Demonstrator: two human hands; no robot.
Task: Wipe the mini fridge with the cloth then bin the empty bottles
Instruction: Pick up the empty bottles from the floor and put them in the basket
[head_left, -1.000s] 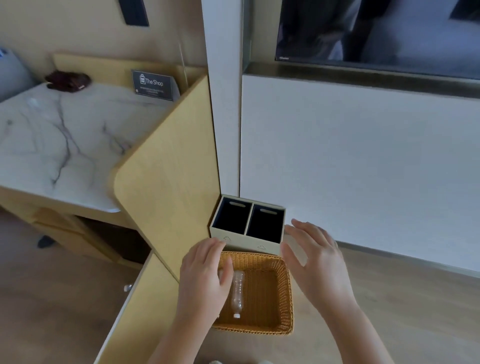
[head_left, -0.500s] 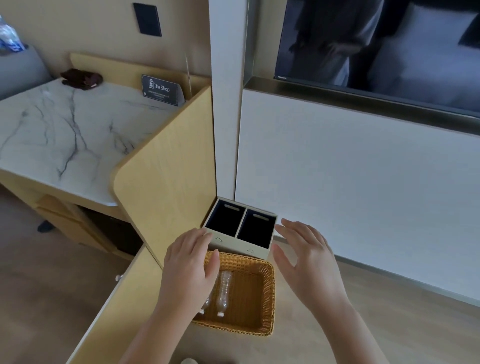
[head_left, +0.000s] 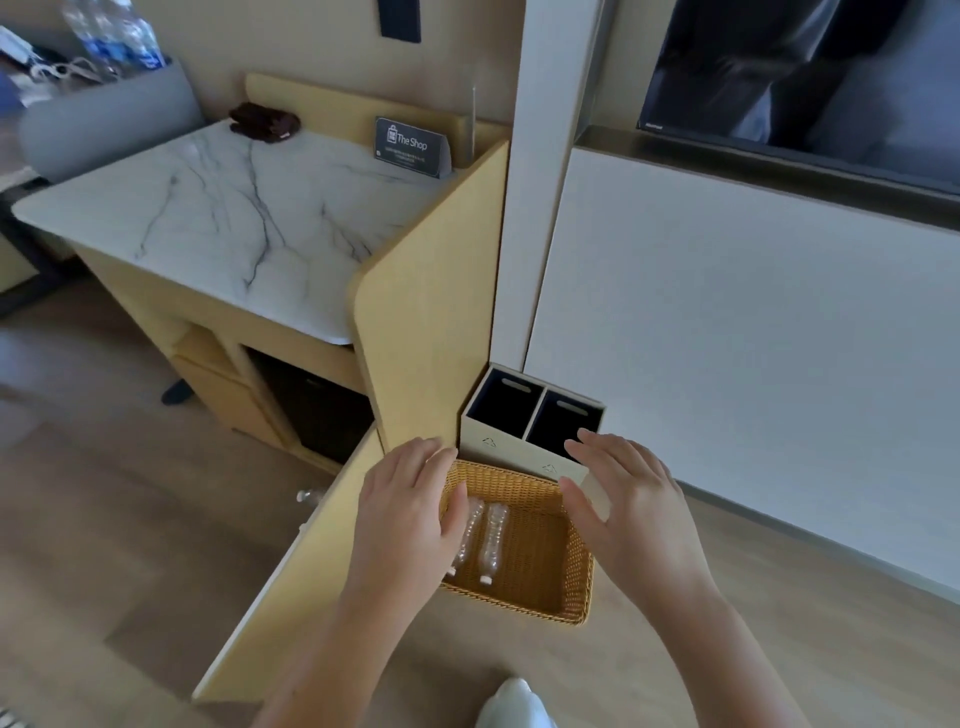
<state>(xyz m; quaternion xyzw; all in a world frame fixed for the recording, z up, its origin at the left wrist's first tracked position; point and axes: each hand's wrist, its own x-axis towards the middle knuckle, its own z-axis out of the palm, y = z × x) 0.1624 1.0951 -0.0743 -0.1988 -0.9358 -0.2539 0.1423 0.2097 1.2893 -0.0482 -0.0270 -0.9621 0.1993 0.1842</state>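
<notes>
Two empty clear plastic bottles (head_left: 492, 540) lie side by side in a wicker basket (head_left: 540, 566) on the floor. My left hand (head_left: 408, 512) hovers over the basket's left rim with fingers spread, holding nothing. My right hand (head_left: 628, 506) hovers over its right rim, also empty with fingers spread. A dark brown cloth (head_left: 265, 122) lies at the back of the marble counter (head_left: 228, 218). The dark mini fridge (head_left: 317, 410) sits in the cabinet below the counter.
A two-compartment recycling bin (head_left: 530, 415) stands on the floor against the wall, just behind the basket. The open cabinet door (head_left: 291, 566) juts out at my left. A black "The Shop" sign (head_left: 411, 146) stands on the counter. Full water bottles (head_left: 117, 39) stand at far left.
The view has drawn back and tilted up, showing more of the counter. Both hands stay spread above the basket; a second bottle shows beside the first.
</notes>
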